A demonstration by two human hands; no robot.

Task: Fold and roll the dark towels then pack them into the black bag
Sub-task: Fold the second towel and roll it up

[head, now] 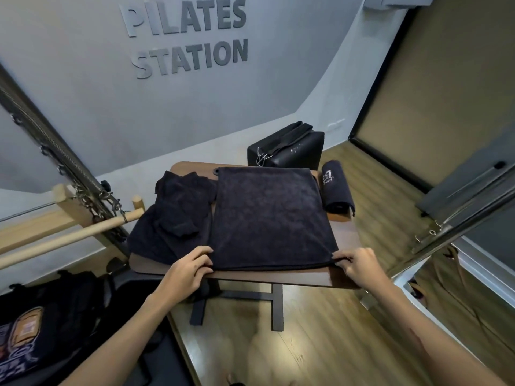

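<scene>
A dark towel [267, 215] lies flat on the small brown table [306, 278], folded into a rectangle. My left hand [189, 267] pinches its near left corner and my right hand [358, 263] pinches its near right corner. A heap of loose dark towels [172, 215] lies on the table's left side. One rolled dark towel [335, 188] with pale lettering lies at the table's right edge. The black bag [289, 147] stands at the table's far end with its straps on top.
A wooden bar [69, 238] with a chain and spring stands at the left. Dark clothing [41, 324] lies at the lower left. A metal frame rail [457, 227] runs along the right. Wooden floor [320, 344] shows below the table.
</scene>
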